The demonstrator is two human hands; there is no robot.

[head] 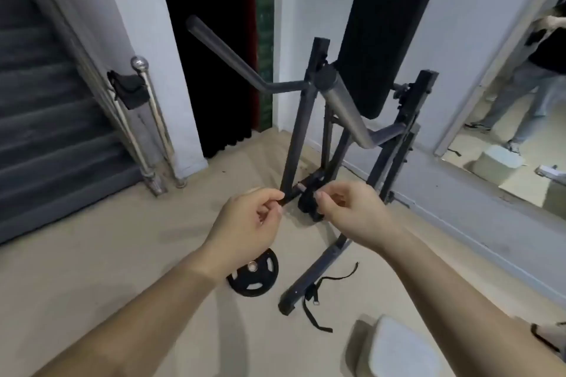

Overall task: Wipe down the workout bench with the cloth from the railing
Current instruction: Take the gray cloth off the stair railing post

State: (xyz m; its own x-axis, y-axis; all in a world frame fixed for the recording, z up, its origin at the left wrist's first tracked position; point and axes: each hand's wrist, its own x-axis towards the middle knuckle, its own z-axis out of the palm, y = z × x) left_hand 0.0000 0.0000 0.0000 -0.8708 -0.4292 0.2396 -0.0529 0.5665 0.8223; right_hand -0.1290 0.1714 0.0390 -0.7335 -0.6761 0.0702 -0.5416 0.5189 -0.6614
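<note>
A dark cloth (130, 89) hangs over the metal stair railing (153, 107) at the left, well away from both hands. The workout bench (389, 24) stands tipped upright against the white wall, its black pad high up and its dark frame (298, 131) reaching down to the floor. Low in front of the frame, my left hand (245, 223) and my right hand (352, 211) are held close together. Each pinches one end of a small black strap-like piece (307, 206); I cannot tell exactly what it is.
A black weight plate (252, 274) and a loose black strap (318, 300) lie on the beige floor near the bench foot. A white block (398, 349) sits at the lower right. Grey stairs (46, 131) rise on the left. A wall mirror (520, 101) on the right reflects a person.
</note>
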